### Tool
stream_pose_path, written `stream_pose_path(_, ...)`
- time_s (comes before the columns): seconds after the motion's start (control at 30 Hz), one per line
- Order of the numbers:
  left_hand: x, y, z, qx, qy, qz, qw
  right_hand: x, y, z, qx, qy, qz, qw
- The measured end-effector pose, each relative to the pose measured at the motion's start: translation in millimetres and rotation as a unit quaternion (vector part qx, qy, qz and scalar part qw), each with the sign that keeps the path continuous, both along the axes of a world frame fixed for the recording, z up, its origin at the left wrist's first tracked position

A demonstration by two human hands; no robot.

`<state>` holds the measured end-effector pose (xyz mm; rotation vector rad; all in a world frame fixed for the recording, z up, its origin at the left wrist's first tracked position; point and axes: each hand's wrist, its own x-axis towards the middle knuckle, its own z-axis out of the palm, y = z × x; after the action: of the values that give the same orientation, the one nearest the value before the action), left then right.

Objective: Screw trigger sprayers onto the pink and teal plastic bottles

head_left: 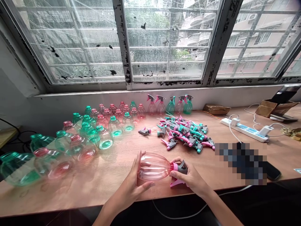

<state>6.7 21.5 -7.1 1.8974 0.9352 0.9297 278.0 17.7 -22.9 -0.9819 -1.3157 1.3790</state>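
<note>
A clear pink spray bottle point(154, 166) lies sideways between my hands, above the table's front part. My left hand point(136, 182) cups its base, fingers behind and thumb along the near side. At the neck, my right hand point(190, 177) is closed around the grey and pink spray head point(178, 168), whose pink trigger points down toward me. The spray head's collar sits against the bottle's neck; how tightly it is screwed on I cannot tell. Beyond my hands is a heap of pink, green and grey spray heads point(188, 131), with one loose spray head point(144, 131) to its left.
Several open green and pink bottles point(84, 147) stand at the left. Bottles with spray heads point(170, 105) line the wall. On the right are a white power strip point(244, 129) with cables, a dark phone point(272, 171) beside a blurred patch, and a cardboard box point(270, 106).
</note>
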Motion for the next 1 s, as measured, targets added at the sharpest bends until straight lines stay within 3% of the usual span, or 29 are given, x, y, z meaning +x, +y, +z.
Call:
stream_pose_path(0.2, -2, 1, -5.7, 0.012, -0.020, -0.015, 1.000, 1, 0, -1.9, -0.001, -0.001, 0.002, 1.000)
stream_pose_path(0.43, 1, -4, 3.1, -0.020, 0.002, 0.003, 1.000, 0, 0, -0.6, -0.004, 0.010, 0.002, 1.000)
stream_pose_path(0.57, 1, -2, 0.6, -0.039, -0.002, -0.005, 0.999, 0, 0, -0.7, -0.007, 0.026, -0.005, 1.000)
stream_pose_path(1.0, -1, 6, -8.1, -0.001, -0.017, -0.020, 1.000, 1, 0, -2.6, 0.001, 0.043, 0.004, 0.999)
